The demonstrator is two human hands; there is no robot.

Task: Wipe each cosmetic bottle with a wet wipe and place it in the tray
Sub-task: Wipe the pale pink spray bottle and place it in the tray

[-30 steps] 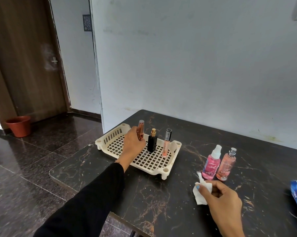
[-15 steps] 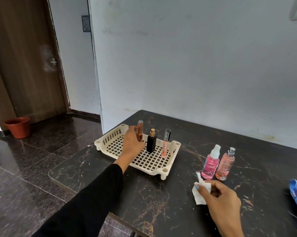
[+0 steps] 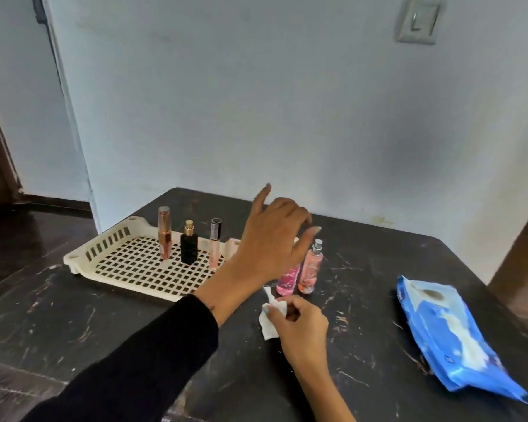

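Observation:
A cream slotted tray (image 3: 110,263) sits on the dark marble table at the left. Three bottles stand upright in it: a rose-gold tube (image 3: 164,233), a black bottle with a gold cap (image 3: 189,243) and a slim peach tube with a black cap (image 3: 215,245). To the right of the tray stand a pink spray bottle (image 3: 287,280), partly hidden, and a peach spray bottle (image 3: 310,268). My left hand (image 3: 271,239) hovers over these two with fingers spread, holding nothing. My right hand (image 3: 299,327) pinches a crumpled white wet wipe (image 3: 270,321) in front of them.
A blue pack of wet wipes (image 3: 451,333) lies on the table (image 3: 363,360) at the right. A white wall rises right behind the table. The table's left edge drops to a dark tiled floor (image 3: 19,239).
My left hand has let go of the rose-gold tube in the tray and moved right, over the two spray bottles. The view has shifted right. My right hand keeps the wipe.

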